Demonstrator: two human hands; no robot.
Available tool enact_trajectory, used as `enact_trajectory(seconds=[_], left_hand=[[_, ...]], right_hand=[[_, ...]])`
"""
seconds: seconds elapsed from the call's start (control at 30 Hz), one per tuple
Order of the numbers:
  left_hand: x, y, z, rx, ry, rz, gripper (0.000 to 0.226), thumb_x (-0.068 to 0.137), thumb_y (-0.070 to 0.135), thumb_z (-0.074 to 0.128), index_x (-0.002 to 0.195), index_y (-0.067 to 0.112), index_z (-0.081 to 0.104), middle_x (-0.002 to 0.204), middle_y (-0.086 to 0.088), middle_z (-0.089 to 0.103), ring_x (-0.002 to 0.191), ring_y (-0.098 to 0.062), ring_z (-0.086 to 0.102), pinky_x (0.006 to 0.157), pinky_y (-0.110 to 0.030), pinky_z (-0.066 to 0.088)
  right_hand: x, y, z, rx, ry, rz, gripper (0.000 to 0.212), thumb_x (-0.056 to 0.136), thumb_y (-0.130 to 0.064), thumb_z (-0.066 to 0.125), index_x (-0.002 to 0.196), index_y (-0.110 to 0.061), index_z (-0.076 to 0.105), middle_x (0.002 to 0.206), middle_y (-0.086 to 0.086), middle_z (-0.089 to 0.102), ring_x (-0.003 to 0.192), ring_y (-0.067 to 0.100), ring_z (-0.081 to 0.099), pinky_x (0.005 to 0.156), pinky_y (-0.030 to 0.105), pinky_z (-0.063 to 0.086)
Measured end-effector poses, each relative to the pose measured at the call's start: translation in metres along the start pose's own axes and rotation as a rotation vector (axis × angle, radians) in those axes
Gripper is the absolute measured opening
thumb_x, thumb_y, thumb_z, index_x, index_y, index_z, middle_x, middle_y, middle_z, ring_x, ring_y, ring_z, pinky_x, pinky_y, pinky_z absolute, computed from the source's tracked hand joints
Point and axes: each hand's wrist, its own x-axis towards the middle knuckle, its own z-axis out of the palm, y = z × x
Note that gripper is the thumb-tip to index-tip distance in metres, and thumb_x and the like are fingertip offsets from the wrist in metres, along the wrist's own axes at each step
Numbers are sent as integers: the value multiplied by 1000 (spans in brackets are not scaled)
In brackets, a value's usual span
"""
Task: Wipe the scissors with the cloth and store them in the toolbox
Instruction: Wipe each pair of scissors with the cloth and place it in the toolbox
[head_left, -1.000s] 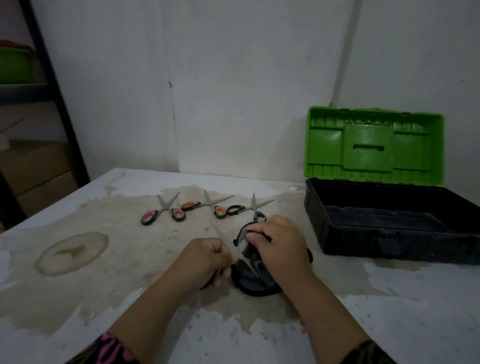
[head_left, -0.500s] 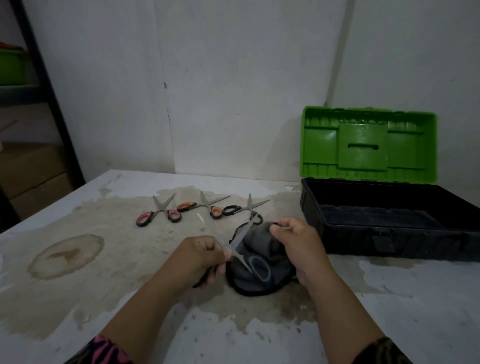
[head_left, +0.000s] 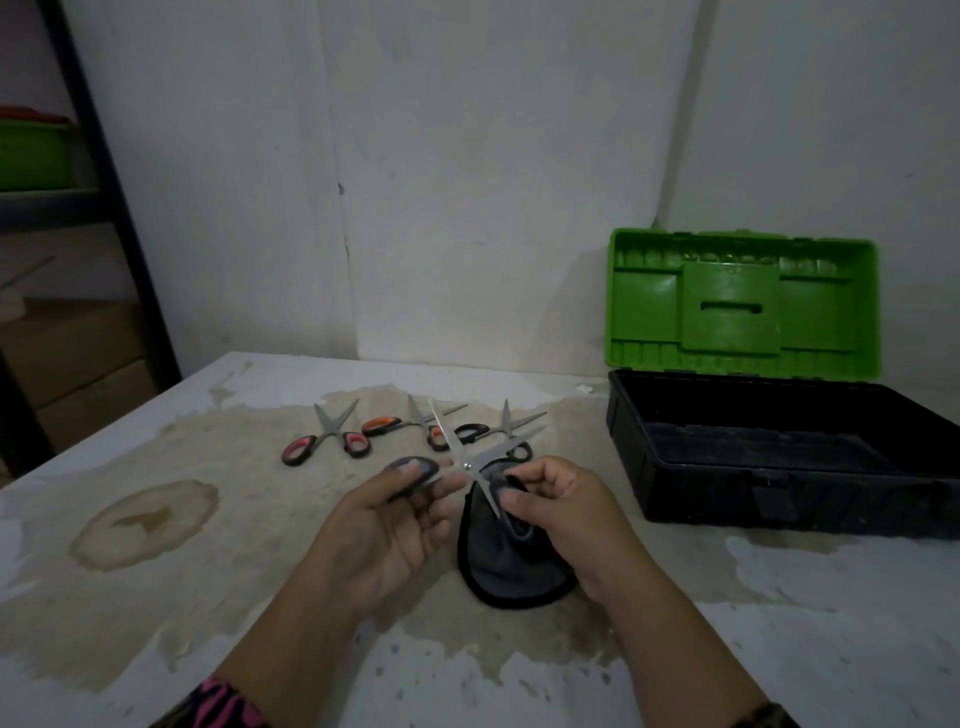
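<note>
My left hand (head_left: 395, 525) holds a pair of grey-handled scissors (head_left: 467, 462) by one handle, blades spread open and pointing away from me. My right hand (head_left: 561, 514) pinches the dark grey cloth (head_left: 498, 571) together with the other handle; the cloth hangs down onto the table. Three more pairs lie behind on the table: one with red handles (head_left: 327, 441), one with orange handles (head_left: 410, 426), one with black handles (head_left: 493, 428). The toolbox (head_left: 779, 462) stands open at the right, black base, green lid (head_left: 743, 306) upright.
The white table (head_left: 831, 623) carries a wide brown stain and a ring mark (head_left: 145, 525) at the left. A dark shelf frame (head_left: 104, 208) with a green bin and cardboard boxes stands at the far left. A plain wall runs behind the table.
The scissors have been lifted off the cloth and turned so the open blades point away. My right hand moved from pressing the cloth on the blade to pinching the cloth at the handle.
</note>
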Motion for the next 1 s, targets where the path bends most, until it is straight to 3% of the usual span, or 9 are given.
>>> enact_trajectory(seconds=[0.07, 0.13, 0.3, 0.4, 0.53, 0.63, 0.8, 0.9, 1.0], left_hand=[[3, -8, 1, 10, 12, 33, 34, 51, 13, 87, 78, -1, 71, 73, -13, 71, 53, -16, 65, 51, -24, 57], [6, -16, 9, 47, 109, 60, 11, 80, 7, 62, 82, -3, 66, 66, -9, 68, 53, -11, 64, 53, -19, 57], [9, -23, 15, 95, 286, 157, 17, 95, 9, 47, 85, 3, 60, 67, -11, 69, 58, -18, 66, 52, -27, 56], [8, -17, 15, 92, 412, 225, 18, 96, 13, 45, 81, 10, 55, 61, -9, 68, 56, -15, 68, 54, -26, 57], [3, -7, 6, 248, 404, 245, 14, 87, 14, 56, 73, 13, 57, 64, -13, 61, 56, -18, 60, 58, -27, 51], [-1, -9, 11, 627, 410, 247, 16, 85, 22, 61, 71, 13, 61, 72, -16, 67, 60, -21, 61, 59, -28, 47], [-4, -25, 28, 742, 344, 237, 18, 91, 11, 56, 74, 7, 60, 58, -9, 63, 40, -9, 55, 38, -16, 42], [-3, -27, 26, 798, 366, 274, 18, 90, 9, 57, 74, 7, 63, 61, -9, 62, 45, -11, 56, 40, -16, 42], [-6, -26, 29, 762, 333, 260, 15, 91, 6, 56, 79, 1, 63, 62, -15, 62, 43, -12, 56, 39, -18, 45]], right_hand=[[-1, 0, 6, 32, 59, -14, 16, 75, -2, 70, 78, -18, 67, 72, 1, 71, 64, 8, 65, 59, 18, 49], [-2, 1, 11, 12, 97, -27, 16, 75, -4, 71, 75, -19, 66, 71, -1, 70, 63, 6, 64, 57, 16, 49], [-3, 2, 11, -207, -41, -29, 11, 80, -13, 68, 83, -23, 70, 86, -2, 73, 80, 10, 67, 73, 22, 54], [0, 2, 1, -238, -83, -1, 23, 81, -5, 64, 76, -27, 70, 83, -5, 72, 78, 8, 65, 70, 16, 48], [13, 1, -22, -70, 256, 23, 28, 81, 0, 61, 71, -25, 66, 77, -2, 67, 77, 15, 60, 68, 23, 47], [15, -5, -29, 50, 429, -49, 26, 83, -1, 59, 75, -25, 65, 79, -2, 66, 77, 14, 59, 69, 25, 49], [-3, -6, 7, -435, 188, -358, 18, 84, -9, 59, 84, -23, 70, 82, -13, 65, 77, -4, 58, 72, 6, 43], [-1, 9, 24, -741, 56, -554, 20, 84, -19, 51, 90, -13, 69, 86, 5, 61, 78, 19, 58, 70, 25, 47], [9, 11, 20, -757, 175, -501, 21, 83, -24, 50, 87, -12, 67, 88, 7, 56, 77, 27, 56, 68, 34, 48]])
